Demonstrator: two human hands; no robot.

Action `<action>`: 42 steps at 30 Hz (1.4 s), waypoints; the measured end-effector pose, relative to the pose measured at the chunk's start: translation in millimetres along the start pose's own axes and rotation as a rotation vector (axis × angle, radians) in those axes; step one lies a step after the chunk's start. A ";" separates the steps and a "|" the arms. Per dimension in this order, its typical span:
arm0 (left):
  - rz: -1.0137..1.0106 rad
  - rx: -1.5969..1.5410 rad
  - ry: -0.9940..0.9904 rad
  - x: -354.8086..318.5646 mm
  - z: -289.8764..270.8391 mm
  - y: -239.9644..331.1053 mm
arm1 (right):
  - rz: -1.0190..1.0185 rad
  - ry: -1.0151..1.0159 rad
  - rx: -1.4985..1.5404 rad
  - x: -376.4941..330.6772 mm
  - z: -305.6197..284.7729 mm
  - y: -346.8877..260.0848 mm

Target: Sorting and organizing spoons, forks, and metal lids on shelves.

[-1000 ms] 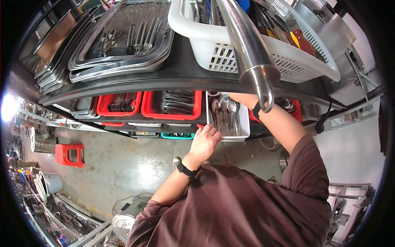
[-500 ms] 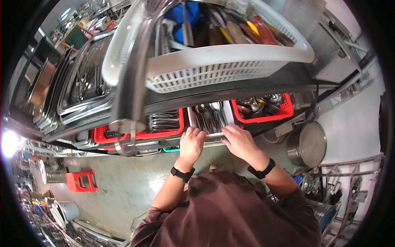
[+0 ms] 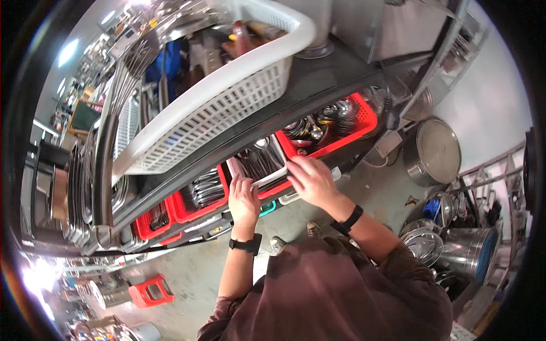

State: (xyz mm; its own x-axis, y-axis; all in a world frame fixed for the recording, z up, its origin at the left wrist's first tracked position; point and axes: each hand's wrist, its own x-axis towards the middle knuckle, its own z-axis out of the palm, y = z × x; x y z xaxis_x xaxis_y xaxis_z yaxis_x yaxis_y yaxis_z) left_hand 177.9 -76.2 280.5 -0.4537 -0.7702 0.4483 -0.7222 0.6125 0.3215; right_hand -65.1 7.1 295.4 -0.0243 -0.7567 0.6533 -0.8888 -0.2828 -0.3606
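A white tray (image 3: 275, 178) full of metal cutlery (image 3: 257, 161) sits on the lower shelf, under the black upper shelf. My left hand (image 3: 244, 200) is closed at its near left corner, fingers curled over the rim. At the near right corner, my right hand (image 3: 311, 178) grips the tray's edge, with the fingers fairly straight and the thumb lower. A red basket (image 3: 343, 140) of ladles and spoons adjoins the tray on the right. Another red basket (image 3: 200, 213) with stacked metal utensils lies to its left. The undersides of my fingers are hidden.
A large white basket (image 3: 227, 85) of knives and tools stands on the upper shelf (image 3: 318, 85). Whisk-like wire tools (image 3: 126, 79) jut out at the left. Metal pots (image 3: 435, 150) and a rack flank me on the right. A red stool (image 3: 151, 291) stands on the floor behind left.
My view has turned, so the shelf now slants up to the right. Both hands remain at the white tray's near corners; a red basket's edge now shows below the tray.
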 end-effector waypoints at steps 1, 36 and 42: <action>-0.025 -0.003 -0.017 -0.3 -1.4 1.5 | 0.026 0.037 -0.080 -4.3 -11.2 12.4; 0.015 0.141 -0.128 24.3 26.3 10.9 | 0.287 0.156 -0.177 -10.0 -47.4 118.9; 0.050 0.147 -0.184 27.8 6.7 22.8 | 0.244 0.136 -0.182 -16.8 -52.9 120.5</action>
State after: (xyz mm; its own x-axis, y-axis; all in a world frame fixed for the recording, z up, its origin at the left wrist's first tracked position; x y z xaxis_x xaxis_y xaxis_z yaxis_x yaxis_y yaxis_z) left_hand 145.3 -84.9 294.7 -0.5686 -0.7674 0.2964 -0.7586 0.6285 0.1718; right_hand -196.0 17.0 276.1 -0.2966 -0.6999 0.6497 -0.9161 0.0163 -0.4007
